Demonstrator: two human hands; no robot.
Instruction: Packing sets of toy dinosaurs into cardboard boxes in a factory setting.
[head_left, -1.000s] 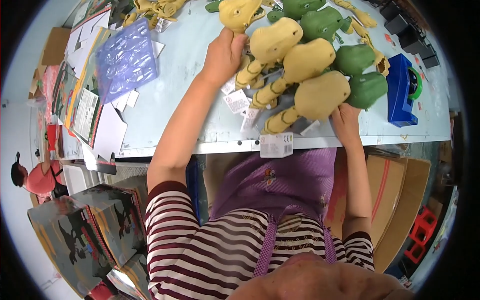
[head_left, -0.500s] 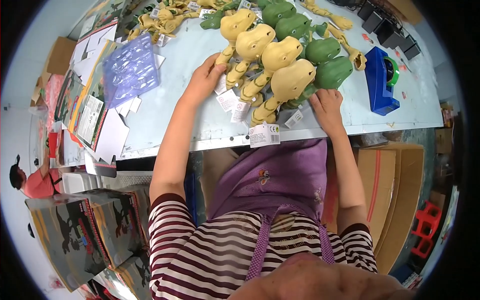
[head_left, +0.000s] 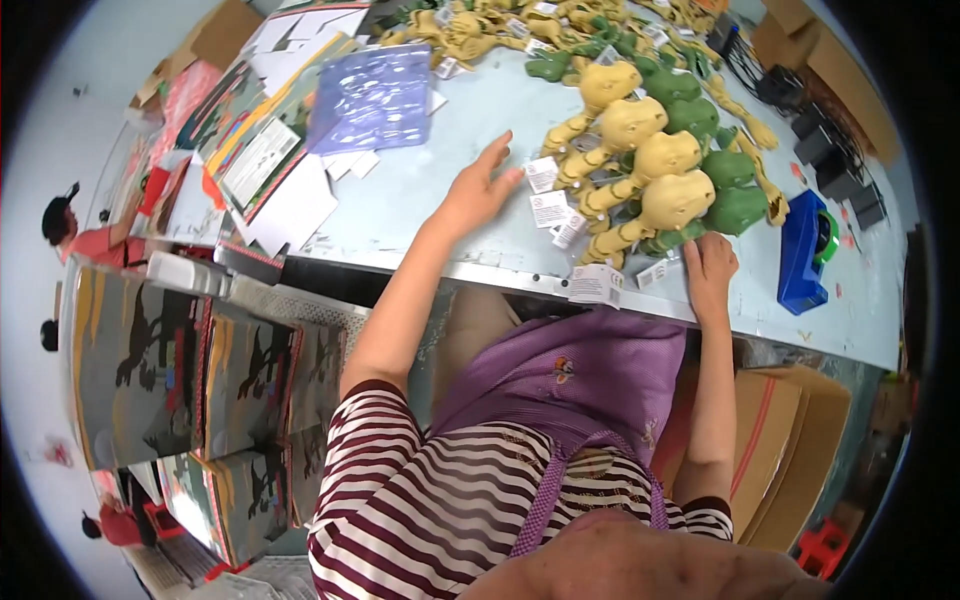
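Yellow dinosaur toys [head_left: 668, 158] lie right of centre on the worktop [head_left: 395, 200], beside green dinosaur toys [head_left: 735, 205]. The left hand [head_left: 475, 195] is empty, fingers apart; whether the right hand [head_left: 711, 262] grips anything, I cannot tell. They look light and firm, best held by the banded necks [head_left: 610, 240].

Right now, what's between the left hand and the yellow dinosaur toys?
Between the left hand and the yellow dinosaur toys: a narrow strip of tabletop, then white tags. Shows in the head view.
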